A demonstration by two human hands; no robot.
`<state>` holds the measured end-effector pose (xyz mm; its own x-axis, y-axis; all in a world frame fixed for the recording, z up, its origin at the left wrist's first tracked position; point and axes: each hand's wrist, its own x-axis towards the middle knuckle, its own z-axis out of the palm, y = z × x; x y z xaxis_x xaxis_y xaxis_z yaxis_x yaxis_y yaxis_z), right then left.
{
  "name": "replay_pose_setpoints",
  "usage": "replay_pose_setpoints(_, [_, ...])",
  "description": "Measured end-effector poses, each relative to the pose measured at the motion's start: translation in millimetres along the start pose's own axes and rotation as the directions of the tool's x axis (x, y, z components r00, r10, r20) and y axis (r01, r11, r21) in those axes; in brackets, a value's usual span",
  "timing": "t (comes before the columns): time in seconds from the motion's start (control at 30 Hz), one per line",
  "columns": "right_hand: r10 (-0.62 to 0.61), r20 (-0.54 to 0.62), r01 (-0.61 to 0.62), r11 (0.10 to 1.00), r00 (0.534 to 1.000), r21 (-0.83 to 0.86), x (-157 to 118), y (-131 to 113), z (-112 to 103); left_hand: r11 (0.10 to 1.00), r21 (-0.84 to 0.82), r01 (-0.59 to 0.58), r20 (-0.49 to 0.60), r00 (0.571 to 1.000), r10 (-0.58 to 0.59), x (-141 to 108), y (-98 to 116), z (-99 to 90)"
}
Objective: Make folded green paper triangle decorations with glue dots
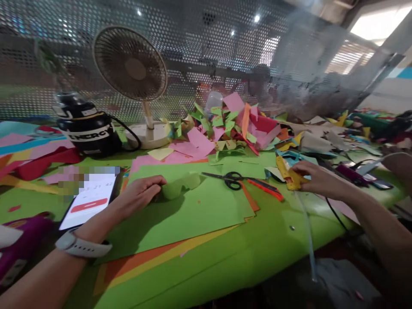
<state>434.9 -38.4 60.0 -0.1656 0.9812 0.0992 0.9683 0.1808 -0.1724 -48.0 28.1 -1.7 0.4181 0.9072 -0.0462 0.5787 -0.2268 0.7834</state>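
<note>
We have our left hand (143, 195) closed on one end of a curled green paper piece (174, 189), which sits above the stack of coloured sheets (193, 219); our curled fingers cover the end we hold, so its full outline cannot be read. Our right hand (322, 180) is clamped around one end of the yellow glue gun (286, 174), at the right of the stack, and our fingers cover part of its body. A clear glue stick (309, 236) hangs from it past the table's edge, and a black cord (336, 212) runs behind our right forearm. Between our hands lie the black scissors (232, 180), open or shut we cannot tell, and the red cutter (265, 189) touching or just beside them. On our left, the phone (93, 199) has its top blurred into blocks, and a purple object (25, 240) is cut off by the picture's side. Behind, the heap of paper scraps (231, 124) overlaps too much for us to count, beside the fan (130, 64). The black container (90, 133) curves its lettering partly out of our sight.
</note>
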Motion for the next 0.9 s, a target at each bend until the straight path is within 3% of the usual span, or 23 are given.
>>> replay_pose_setpoints(0.17, [-0.021, 0.076, 0.021, 1.000, 0.997, 0.000, 0.0, 7.2, 4.4, 1.000, 0.003, -0.004, -0.006, 1.000, 0.004, -1.5, -0.9, -0.8])
replay_pose_setpoints(0.4, [0.024, 0.071, -0.024, 1.000, 0.997, -0.008, 0.1, 18.6, 6.0, 1.000, -0.026, 0.009, 0.066, 0.998, -0.007, -2.4, -2.6, -2.5])
replay_pose_setpoints(0.63, [0.020, 0.083, -0.020, 1.000, 0.996, 0.002, -6.9, 26.3, 3.0, 0.999, 0.035, 0.001, 0.025, 1.000, -0.002, -2.5, 5.3, -5.4])
replay_pose_setpoints(0.7, [-0.003, 0.005, 0.003, 1.000, 1.000, -0.020, -2.7, 10.3, -1.2, 0.999, 0.044, -0.010, 0.000, 1.000, 0.010, -2.2, 7.2, -5.7])
replay_pose_setpoints(0.8, [-0.162, -0.084, 0.162, 0.987, 0.983, -0.004, 8.5, -46.2, 5.7, 0.999, 0.028, -0.015, -0.002, 1.000, 0.015, -1.7, 7.8, -5.4])
replay_pose_setpoints(0.9, [-0.347, 0.049, 0.344, 0.937, 0.937, 0.059, 16.0, -123.5, 33.6, 0.999, -0.002, -0.033, -0.011, 0.999, 0.033, -1.4, 4.4, -4.4])
